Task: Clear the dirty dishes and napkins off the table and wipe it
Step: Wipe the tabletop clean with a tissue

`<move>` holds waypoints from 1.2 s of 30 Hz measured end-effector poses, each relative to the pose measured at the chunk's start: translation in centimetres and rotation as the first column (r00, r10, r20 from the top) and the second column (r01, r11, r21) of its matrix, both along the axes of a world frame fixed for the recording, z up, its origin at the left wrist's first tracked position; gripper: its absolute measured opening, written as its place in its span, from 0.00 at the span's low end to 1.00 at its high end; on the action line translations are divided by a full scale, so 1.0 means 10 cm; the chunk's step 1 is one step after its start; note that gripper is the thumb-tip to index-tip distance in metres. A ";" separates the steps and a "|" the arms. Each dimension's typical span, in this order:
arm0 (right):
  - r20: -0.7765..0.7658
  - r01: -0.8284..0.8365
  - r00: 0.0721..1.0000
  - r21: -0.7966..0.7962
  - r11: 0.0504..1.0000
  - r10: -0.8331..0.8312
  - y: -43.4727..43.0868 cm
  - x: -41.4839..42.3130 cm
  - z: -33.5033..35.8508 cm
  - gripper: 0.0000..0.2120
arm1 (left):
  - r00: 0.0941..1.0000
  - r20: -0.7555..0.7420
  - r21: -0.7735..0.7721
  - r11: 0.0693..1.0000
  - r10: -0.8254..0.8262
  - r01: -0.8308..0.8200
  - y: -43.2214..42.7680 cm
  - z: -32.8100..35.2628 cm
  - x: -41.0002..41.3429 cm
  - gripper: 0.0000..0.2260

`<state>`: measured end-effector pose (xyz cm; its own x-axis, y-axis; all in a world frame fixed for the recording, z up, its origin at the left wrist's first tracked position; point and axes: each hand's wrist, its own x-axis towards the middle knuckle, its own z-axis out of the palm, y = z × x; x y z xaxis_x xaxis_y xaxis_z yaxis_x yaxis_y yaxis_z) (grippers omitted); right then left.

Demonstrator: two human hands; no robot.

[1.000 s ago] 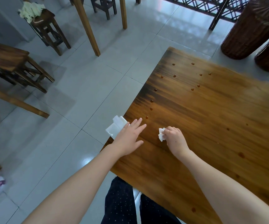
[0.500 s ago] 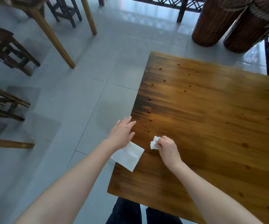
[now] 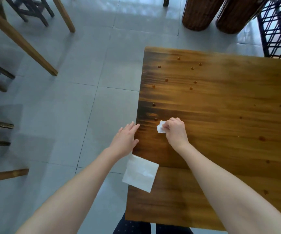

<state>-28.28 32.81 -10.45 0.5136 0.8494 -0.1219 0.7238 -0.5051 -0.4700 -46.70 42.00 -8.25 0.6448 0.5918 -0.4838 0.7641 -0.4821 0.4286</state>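
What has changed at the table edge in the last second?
The flat napkin slid along the edge of the table toward the person: it lay by the fingers of the left hand, now it overhangs the edge behind that open hand. The right hand still pinches its small paper wad, same spot.

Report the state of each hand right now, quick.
Left hand: open, fingers straight, at the edge of the table, holding nothing.
Right hand: fingers curled, gripping a crumpled white tissue on the table.

The right grip (image 3: 176, 132) is hiding most of the crumpled tissue (image 3: 160, 129) on the bench (image 3: 229, 115). The bench's right side is running out of view.
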 end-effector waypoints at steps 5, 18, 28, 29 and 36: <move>0.012 -0.010 1.000 -0.029 1.000 0.010 -0.19 0.00 0.03 0.05 | 1.000 -0.017 -0.028 1.000 0.004 -0.005 0.09 -0.07 0.08 0.30; 0.036 0.010 0.999 0.019 1.000 -0.010 0.01 -0.29 0.00 0.05 | 0.974 -0.117 0.028 0.980 -0.193 0.197 0.31 -0.22 0.35 0.40; 0.070 0.000 0.998 0.023 1.000 -0.001 0.57 -0.06 -0.09 0.07 | 0.930 -0.250 0.016 0.959 -0.269 0.282 0.46 -0.23 0.41 0.47; 0.063 0.015 0.998 0.030 0.999 -0.016 0.59 -0.05 -0.09 0.07 | 0.931 -0.252 0.012 0.961 -0.265 0.277 0.46 -0.23 0.41 0.47; 0.052 0.128 0.990 0.046 0.991 -0.130 1.01 0.15 -0.10 0.07 | 0.956 -0.177 -0.014 0.972 -0.233 0.234 0.46 -0.24 0.36 0.47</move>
